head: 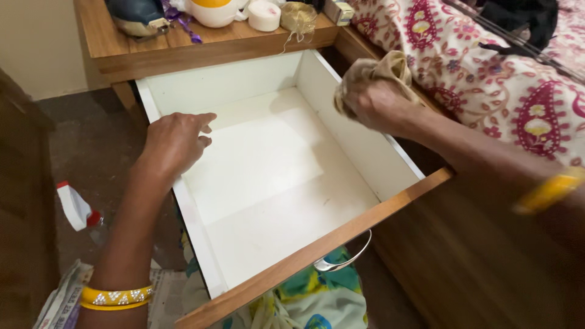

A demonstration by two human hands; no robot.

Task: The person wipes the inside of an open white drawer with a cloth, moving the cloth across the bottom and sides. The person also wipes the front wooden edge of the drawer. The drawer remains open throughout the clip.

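Clutching a bunched cloth (378,70), right hand (375,103) hovers over drawer (365,146); left hand (173,143) rests half-open on its side.

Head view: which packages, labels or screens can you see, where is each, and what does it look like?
Small box: back right of the nightstand top, boxy, cream and green, cut off by the frame.
Spray bottle: on the floor left of the open drawer, white trigger head, red collar, clear body.
Newspaper: on the floor at lower left, under the left hand's arm.
No screens.
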